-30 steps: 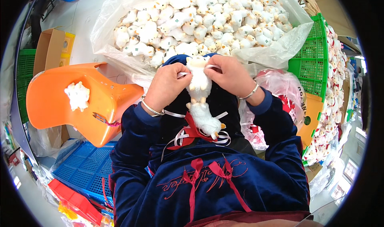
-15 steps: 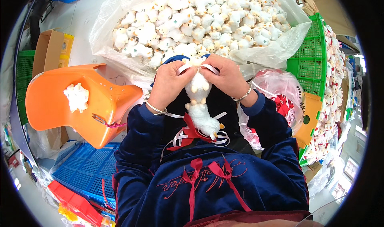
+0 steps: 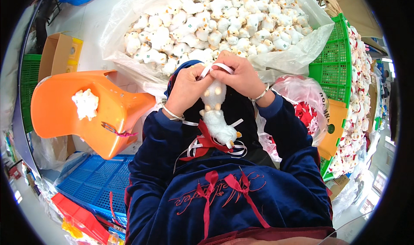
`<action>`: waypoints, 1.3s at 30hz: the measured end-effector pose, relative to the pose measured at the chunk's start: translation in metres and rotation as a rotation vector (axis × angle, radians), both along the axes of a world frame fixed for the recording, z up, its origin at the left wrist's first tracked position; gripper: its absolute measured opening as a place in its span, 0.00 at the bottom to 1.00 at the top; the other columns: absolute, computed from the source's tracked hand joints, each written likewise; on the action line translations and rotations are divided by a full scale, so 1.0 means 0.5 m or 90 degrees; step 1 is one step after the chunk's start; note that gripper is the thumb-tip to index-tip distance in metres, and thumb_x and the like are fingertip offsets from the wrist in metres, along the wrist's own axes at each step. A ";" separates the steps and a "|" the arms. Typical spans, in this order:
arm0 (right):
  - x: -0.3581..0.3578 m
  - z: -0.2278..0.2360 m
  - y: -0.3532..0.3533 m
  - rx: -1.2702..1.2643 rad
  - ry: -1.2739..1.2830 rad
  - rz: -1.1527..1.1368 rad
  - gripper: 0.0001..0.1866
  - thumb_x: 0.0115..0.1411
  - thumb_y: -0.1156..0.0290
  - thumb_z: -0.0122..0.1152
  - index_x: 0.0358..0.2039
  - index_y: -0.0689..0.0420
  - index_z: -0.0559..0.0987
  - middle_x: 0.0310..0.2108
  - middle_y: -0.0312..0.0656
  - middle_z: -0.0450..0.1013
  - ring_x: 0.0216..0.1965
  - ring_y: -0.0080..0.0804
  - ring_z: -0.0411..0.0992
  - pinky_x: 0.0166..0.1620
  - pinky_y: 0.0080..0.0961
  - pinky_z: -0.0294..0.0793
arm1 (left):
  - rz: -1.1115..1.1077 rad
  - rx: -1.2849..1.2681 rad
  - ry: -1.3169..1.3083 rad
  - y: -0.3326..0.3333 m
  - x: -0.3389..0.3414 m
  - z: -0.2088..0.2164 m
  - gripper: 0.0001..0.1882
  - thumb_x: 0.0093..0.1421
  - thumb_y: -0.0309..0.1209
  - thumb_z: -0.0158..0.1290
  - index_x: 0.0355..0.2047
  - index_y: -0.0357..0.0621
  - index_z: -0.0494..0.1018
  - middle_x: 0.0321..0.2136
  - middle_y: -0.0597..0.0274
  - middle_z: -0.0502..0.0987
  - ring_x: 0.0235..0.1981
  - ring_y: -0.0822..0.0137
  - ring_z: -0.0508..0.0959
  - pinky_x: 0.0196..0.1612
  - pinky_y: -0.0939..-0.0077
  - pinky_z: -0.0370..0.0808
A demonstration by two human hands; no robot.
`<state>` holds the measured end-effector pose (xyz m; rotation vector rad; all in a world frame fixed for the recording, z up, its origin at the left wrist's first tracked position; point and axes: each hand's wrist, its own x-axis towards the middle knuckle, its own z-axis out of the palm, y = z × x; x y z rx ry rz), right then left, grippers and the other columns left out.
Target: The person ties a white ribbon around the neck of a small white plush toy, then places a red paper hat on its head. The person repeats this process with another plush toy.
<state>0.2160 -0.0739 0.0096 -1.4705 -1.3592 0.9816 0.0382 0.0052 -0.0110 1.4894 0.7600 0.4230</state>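
Both hands pinch a white ribbon (image 3: 224, 67) close together at the top end of a white plush toy (image 3: 213, 96) on my lap. My left hand (image 3: 184, 88) has its fingers closed on one side of the ribbon. On the other side my right hand (image 3: 242, 75) is closed, thumb and forefinger on a looped part of it. My fingers hide the crossing and the toy's upper end. Just below lies a second white plush toy (image 3: 220, 127) with an orange beak. It rests on red fabric (image 3: 202, 143) with loose white ribbons around it.
A large clear bag (image 3: 113, 50) full of white plush toys lies ahead. On the left, an orange chair (image 3: 56, 111) carries a white plush (image 3: 85, 104) and small snips (image 3: 113, 129). A blue crate (image 3: 97, 180) stands below it. At right are a green crate (image 3: 332, 68) and a bag of red pieces (image 3: 305, 114).
My right hand has moved up and inward, and the ribbon now arches over between both hands. My left hand has shifted slightly to the right. The lower toy stays put.
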 end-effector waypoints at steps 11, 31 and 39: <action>0.033 0.000 0.029 -0.053 0.333 -0.175 0.10 0.69 0.68 0.57 0.44 0.61 0.80 0.30 0.29 0.72 0.29 0.15 0.66 0.35 0.12 0.66 | 0.056 -0.088 -0.052 -0.015 0.004 -0.020 0.08 0.64 0.31 0.61 0.36 0.37 0.81 0.27 0.73 0.79 0.29 0.84 0.72 0.33 0.85 0.69; 0.014 -0.010 0.013 -0.098 0.163 -0.121 0.07 0.64 0.74 0.57 0.37 0.64 0.79 0.33 0.33 0.77 0.34 0.15 0.72 0.37 0.17 0.72 | 0.127 0.082 -0.005 -0.028 0.003 -0.031 0.04 0.59 0.25 0.61 0.34 0.36 0.81 0.30 0.67 0.75 0.21 0.81 0.67 0.24 0.84 0.61; 0.009 0.010 -0.007 -0.067 0.203 0.099 0.05 0.64 0.76 0.60 0.38 0.61 0.81 0.36 0.32 0.76 0.35 0.18 0.71 0.40 0.17 0.71 | 0.159 0.063 -0.092 -0.028 0.001 -0.048 0.06 0.59 0.26 0.62 0.30 0.35 0.80 0.25 0.68 0.71 0.23 0.80 0.67 0.26 0.83 0.62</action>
